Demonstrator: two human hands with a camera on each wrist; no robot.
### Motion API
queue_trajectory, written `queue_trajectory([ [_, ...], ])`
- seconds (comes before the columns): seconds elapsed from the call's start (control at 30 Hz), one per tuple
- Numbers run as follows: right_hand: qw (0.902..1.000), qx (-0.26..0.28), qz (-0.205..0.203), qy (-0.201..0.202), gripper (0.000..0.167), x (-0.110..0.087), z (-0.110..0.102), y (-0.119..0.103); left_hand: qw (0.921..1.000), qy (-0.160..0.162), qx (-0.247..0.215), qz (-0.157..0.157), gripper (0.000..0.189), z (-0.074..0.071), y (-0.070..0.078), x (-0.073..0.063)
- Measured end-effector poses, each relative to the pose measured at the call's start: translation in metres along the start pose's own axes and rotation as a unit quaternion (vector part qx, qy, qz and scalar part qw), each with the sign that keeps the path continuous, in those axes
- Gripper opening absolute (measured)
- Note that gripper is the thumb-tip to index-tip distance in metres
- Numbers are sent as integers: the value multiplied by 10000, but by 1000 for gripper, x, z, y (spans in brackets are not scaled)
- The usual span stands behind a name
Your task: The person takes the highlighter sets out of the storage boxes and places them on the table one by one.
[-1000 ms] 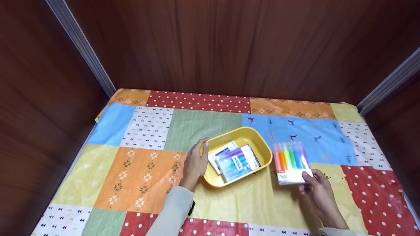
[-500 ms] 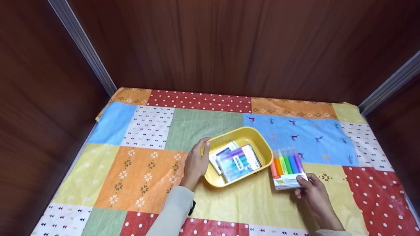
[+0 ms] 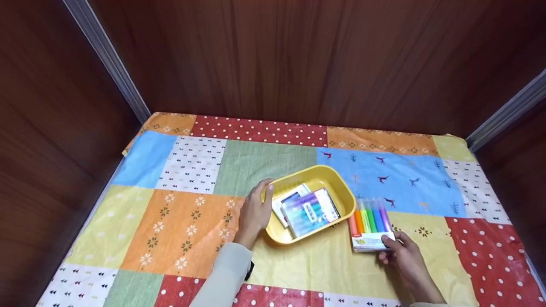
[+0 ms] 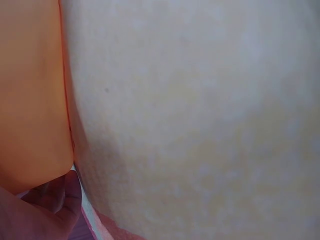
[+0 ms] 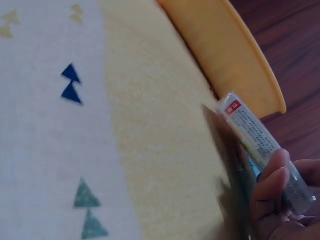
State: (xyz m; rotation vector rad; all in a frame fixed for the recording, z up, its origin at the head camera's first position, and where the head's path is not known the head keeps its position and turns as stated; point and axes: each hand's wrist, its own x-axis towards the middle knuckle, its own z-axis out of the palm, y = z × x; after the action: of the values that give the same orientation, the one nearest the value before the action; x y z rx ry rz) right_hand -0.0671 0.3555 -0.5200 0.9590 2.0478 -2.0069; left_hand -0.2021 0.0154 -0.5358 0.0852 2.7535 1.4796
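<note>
A yellow plastic bin (image 3: 344,192) sits in the middle of the cloth. My left hand (image 3: 255,213) grips its left end, thumb over the rim; in the left wrist view its fingers curl beside the bin wall (image 4: 32,90). Inside lie a purple-and-blue flat packet (image 3: 298,217) and, partly under it, a white one (image 3: 279,209). Just right of the bin, my right hand (image 3: 407,260) pinches the lower right corner of a clear pack of coloured markers (image 3: 369,228). The right wrist view shows the pack (image 5: 260,135) edge-on, held above the cloth near the bin.
A patchwork-print cloth (image 3: 187,238) covers the table. Dark wood-grain panels (image 3: 273,59) stand behind it and at both sides, with metal strips (image 3: 111,64) at the corners.
The marker pack in my right hand has moved a little left and nearer to me, closer to the bin's right end. My left hand and the bin have stayed put.
</note>
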Motion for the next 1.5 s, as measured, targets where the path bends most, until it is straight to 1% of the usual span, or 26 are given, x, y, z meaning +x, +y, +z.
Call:
queue_trajectory([
  [0.1, 9993, -365, 24, 114, 17, 1, 1, 0, 10000, 38, 15, -28, 47, -2, 0, 0],
  [0.23, 9954, -931, 30, 227, 31, 3, 1, -1, 9999, 82, 13, -95, 47, -3, -2, 0],
  [0.33, 9902, -1345, 20, 365, 33, 4, -2, 0, 9999, 42, 19, -131, 47, -2, -2, -1],
  [0.4, 9867, -1565, -13, 440, 30, 3, -5, 1, 9999, 6, 31, -140, 47, 0, -1, -1],
  [0.47, 9826, -1794, -96, 472, 28, 2, -8, 1, 9999, -2, 37, -120, 47, 2, -1, -1],
  [0.57, 9763, -2116, -215, 412, 28, 1, -11, 1, 10000, 21, 30, -91, 46, 3, -1, 0],
  [0.7, 9631, -2646, -340, 363, 33, 0, -14, 4, 10000, 37, 34, -71, 45, 3, -2, -1],
  [0.8, 9526, -2984, -408, 420, 35, 0, -15, 3, 9999, 45, 56, -73, 45, 2, -2, -2],
  [0.93, 9473, -3147, -377, 468, 39, 0, -16, 0, 9999, 71, 37, -63, 44, 2, 0, -1],
  [1.03, 9450, -3234, -301, 386, 43, -1, -18, -2, 9999, 57, 18, -97, 44, 2, 0, -1],
  [1.13, 9400, -3389, -236, 306, 46, -2, -19, -4, 9998, 25, 32, -173, 43, 3, 1, -2],
  [1.2, 9376, -3456, -270, 254, 49, -2, -21, -5, 9998, 31, 33, -170, 44, 3, 1, -2],
  [1.37, 9365, -3479, -396, 178, 51, -2, -23, -8, 9999, 60, 11, -113, 43, 3, 2, 0],
  [1.5, 9368, -3486, -287, 78, 54, -3, -24, -10, 9999, 39, 23, -161, 41, 2, 2, 0],
])
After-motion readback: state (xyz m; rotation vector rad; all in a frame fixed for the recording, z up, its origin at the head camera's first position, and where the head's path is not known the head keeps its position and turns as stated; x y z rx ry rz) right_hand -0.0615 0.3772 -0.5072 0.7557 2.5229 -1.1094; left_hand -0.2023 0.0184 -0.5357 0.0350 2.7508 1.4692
